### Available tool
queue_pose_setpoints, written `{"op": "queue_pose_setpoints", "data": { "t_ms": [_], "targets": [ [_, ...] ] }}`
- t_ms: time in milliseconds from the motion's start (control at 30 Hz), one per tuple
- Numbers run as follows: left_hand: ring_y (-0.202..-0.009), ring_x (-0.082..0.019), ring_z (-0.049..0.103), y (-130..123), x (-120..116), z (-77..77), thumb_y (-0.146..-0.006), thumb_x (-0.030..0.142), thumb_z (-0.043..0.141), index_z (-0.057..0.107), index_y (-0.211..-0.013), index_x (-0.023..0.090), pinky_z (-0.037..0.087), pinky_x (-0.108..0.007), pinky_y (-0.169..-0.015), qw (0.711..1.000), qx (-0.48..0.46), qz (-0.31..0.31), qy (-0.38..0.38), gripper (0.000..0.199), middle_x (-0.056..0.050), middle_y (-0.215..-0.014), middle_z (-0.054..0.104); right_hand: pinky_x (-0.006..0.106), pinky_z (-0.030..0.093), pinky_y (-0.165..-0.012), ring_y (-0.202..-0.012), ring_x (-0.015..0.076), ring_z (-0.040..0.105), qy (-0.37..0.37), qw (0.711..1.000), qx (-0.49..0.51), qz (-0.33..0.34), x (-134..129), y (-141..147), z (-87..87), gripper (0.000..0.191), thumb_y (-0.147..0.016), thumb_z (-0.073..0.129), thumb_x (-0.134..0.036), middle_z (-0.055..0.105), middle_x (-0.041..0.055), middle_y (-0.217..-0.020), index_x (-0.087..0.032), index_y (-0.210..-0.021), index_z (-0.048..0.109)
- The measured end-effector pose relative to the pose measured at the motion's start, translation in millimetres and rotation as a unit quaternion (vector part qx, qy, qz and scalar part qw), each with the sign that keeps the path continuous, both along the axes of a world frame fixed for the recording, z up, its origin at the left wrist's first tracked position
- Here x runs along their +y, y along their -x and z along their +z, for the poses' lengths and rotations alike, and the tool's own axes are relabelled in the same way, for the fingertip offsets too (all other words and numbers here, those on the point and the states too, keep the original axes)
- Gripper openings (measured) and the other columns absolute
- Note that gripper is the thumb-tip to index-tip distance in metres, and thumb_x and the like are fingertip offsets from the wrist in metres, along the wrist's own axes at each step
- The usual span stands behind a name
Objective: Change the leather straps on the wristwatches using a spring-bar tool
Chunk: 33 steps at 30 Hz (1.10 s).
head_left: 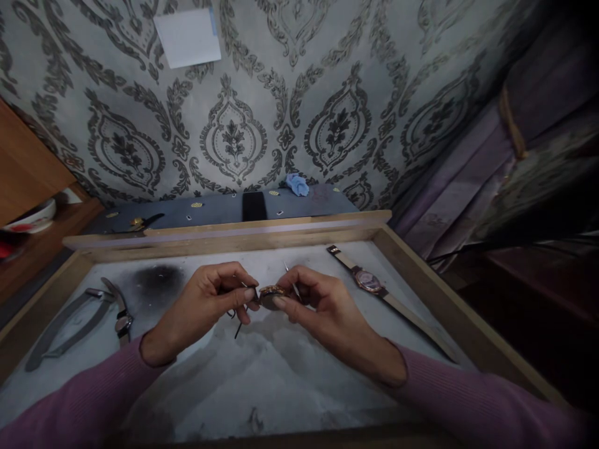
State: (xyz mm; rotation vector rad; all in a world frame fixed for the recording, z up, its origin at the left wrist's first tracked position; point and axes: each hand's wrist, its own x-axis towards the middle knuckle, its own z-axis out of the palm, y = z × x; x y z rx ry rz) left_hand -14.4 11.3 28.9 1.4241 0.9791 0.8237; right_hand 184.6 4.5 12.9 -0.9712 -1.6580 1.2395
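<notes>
Both hands meet over the middle of the white work surface. My right hand is closed on a gold-edged watch, thumb against the case. A thin metal tool also sticks out between its fingers; its kind is hard to make out. At the watch's left edge, my left hand pinches a dark strap. A narrow dark strip hangs below those fingers. Whether the strap is joined to the case cannot be seen clearly.
A wooden rim frames the surface. To the right lies a watch with a long strap. Grey-handled pliers and a smaller watch lie left. Behind the rim are a black phone-like object and a crumpled blue cloth.
</notes>
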Motion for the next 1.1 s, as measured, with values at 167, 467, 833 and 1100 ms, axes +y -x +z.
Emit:
{"op": "queue_pose_setpoints", "data": {
  "t_ms": [167,467,833,1100],
  "targets": [
    [-0.052,-0.009,0.061,0.2,-0.1,2.2,-0.079,0.020,0.066,0.065,-0.079,0.014,0.052,-0.020,-0.053,1.000,0.001,-0.004,0.000,0.007,0.000,-0.067,0.070,0.025,0.037,-0.050,-0.055,0.0100,0.045,-0.001,1.000,-0.004,-0.004,0.2,-0.2,0.6,0.014,-0.081,0.064,-0.026,0.054,-0.0027,-0.064,-0.018,-0.073,0.057],
    [-0.052,-0.008,0.060,-1.2,0.2,5.7,-0.078,0.017,0.065,0.068,-0.077,0.013,0.051,-0.018,-0.052,1.000,0.018,-0.007,-0.009,0.005,0.001,-0.066,0.068,0.024,0.036,-0.050,-0.055,0.0095,0.044,-0.011,1.000,-0.008,-0.003,0.5,-0.5,0.4,0.012,-0.081,0.063,-0.025,0.053,-0.0031,-0.063,-0.017,-0.074,0.057],
    [-0.054,-0.008,0.059,0.0,-0.9,7.8,-0.078,0.018,0.065,0.069,-0.076,0.013,0.052,-0.018,-0.053,0.999,0.040,-0.012,-0.021,0.007,0.000,-0.065,0.066,0.024,0.036,-0.051,-0.056,0.0098,0.045,-0.007,1.000,-0.015,0.001,0.4,0.0,-3.2,0.013,-0.082,0.064,-0.026,0.055,-0.0021,-0.065,-0.017,-0.075,0.058],
    [-0.055,-0.009,0.059,-0.2,-1.1,7.4,-0.079,0.019,0.065,0.069,-0.077,0.013,0.052,-0.018,-0.053,0.999,0.041,-0.015,-0.022,0.008,0.000,-0.066,0.066,0.024,0.036,-0.049,-0.055,0.0099,0.045,-0.009,1.000,-0.014,0.003,0.0,-0.8,-1.6,0.013,-0.083,0.063,-0.026,0.055,-0.0024,-0.064,-0.017,-0.074,0.057]
  ]
}}
